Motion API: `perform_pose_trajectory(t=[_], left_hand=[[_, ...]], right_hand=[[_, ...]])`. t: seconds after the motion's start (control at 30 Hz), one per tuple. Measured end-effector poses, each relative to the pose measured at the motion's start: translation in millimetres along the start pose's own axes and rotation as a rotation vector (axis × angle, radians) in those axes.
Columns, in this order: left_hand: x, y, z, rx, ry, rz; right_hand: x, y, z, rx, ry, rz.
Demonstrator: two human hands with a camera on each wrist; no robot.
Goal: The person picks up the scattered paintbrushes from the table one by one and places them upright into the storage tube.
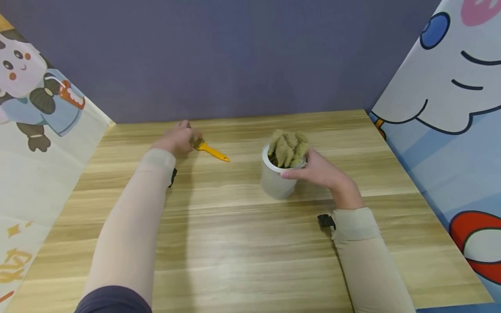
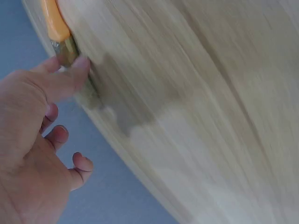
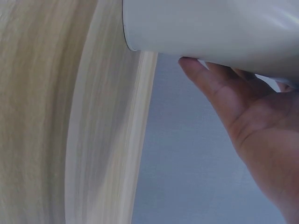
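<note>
A paintbrush with a yellow handle [image 1: 213, 152] lies slanted at the far left of the wooden table, handle toward the middle. My left hand [image 1: 178, 138] is over its bristle end; in the left wrist view the thumb and a finger pinch the brush at its metal band [image 2: 66, 50], the other fingers loosely bent. Right of centre, an upright pale grey can [image 1: 277, 182] with a white rim is filled with a fuzzy, lumpy tan-green clump [image 1: 288, 148]. My right hand [image 1: 322, 171] grips the can from its right side, thumb along the near rim, other fingers partly hidden behind it.
The light wood table [image 1: 242, 252] ends at a grey-purple wall panel [image 1: 235, 61] at the back. Cartoon-printed panels stand on the left [image 1: 47, 130] and right [image 1: 450, 143]. Black wrist cameras sit on both sleeves.
</note>
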State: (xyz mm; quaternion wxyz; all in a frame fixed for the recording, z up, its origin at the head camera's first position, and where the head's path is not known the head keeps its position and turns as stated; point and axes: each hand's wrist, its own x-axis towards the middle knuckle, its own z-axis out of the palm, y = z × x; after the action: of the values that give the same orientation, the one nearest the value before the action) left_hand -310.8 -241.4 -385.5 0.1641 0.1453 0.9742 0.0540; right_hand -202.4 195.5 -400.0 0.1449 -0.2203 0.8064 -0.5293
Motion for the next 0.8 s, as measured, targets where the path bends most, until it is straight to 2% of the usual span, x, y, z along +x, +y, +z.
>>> perform_pose_trajectory(t=[0.17, 0.37, 0.53, 0.63, 0.8], left_hand=[[-7.2, -5.6, -4.9, 0.059, -0.008, 0.019], [-28.1, -16.7, -4.1, 0.087, -0.015, 0.012], [-38.9, -27.9, 0.0, 0.051, 0.002, 0.021], [-45.7, -30.9, 1.3, 0.026, 0.035, 0.034], [-61.9, -31.1, -2.8, -0.147, 0.102, 0.04]], right_hand=[[-1.4, 1.5, -1.3, -0.013, 0.017, 0.022], [1.0, 0.3, 0.3, 0.024, -0.004, 0.001], [1.5, 0.3, 0.7, 0.034, 0.002, 0.009], [1.4, 0.1, 1.0, 0.031, 0.007, 0.004], [0.9, -0.2, 1.0, 0.031, 0.01, 0.001]])
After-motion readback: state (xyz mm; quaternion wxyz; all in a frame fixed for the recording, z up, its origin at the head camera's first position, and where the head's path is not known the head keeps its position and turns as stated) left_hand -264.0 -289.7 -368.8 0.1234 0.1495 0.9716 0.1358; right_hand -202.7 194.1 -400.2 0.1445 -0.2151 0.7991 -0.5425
